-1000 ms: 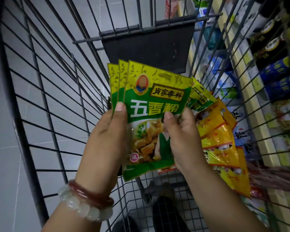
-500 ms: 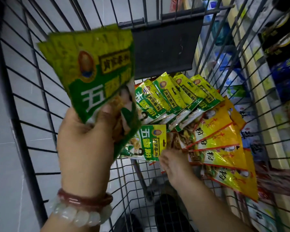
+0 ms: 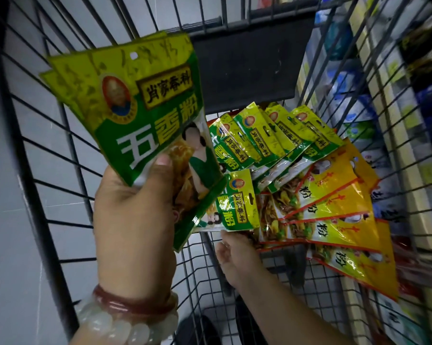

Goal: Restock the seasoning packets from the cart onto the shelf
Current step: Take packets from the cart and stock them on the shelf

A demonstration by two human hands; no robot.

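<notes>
While left hand [image 3: 132, 215] grips 五香粉 packets [image 3: 145, 100], right hand [image 3: 237, 257] pinches cart [image 3: 48, 195] packet [image 3: 237, 202].

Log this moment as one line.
left hand: holds green packets | right hand: reaching single green packet in cart | shelving: pending

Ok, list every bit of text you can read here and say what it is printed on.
"肖家香料" – dark plaque on the green packets held in the left hand.
"五香粉" – large white and yellow characters on the same packets.
"肖家香料" – green packets in the cart.
"粉" – orange packets; their red characters are too blurred.
Shelf goods: unreadable.
The right hand reaches below the packets.
</notes>
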